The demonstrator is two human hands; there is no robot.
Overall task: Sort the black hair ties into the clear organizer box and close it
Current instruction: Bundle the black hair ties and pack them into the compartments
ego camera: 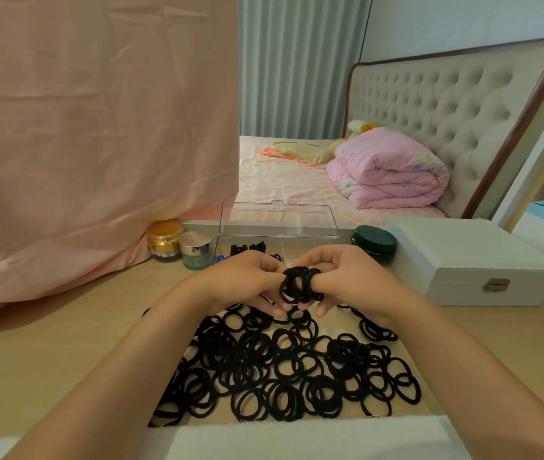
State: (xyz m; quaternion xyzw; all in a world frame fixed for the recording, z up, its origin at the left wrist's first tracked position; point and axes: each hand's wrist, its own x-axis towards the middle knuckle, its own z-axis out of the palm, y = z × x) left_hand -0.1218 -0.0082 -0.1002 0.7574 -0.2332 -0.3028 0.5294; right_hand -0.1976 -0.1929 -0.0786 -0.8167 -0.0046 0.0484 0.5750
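Pinching an upright bunch of hair ties [300, 287], left hand [244, 280] and right hand [352, 280] meet before the crosswise, open-lidded organizer box [277, 220].

White case [470, 257], jars [196, 250], pink quilt [387, 171].

Bedroom, dim warm light: pale wooden table [48, 353], pink drape [98, 127] at left, grey-green curtain [300, 61], bed [280, 184] with tufted beige headboard [430, 104], folded pink quilt [387, 171].
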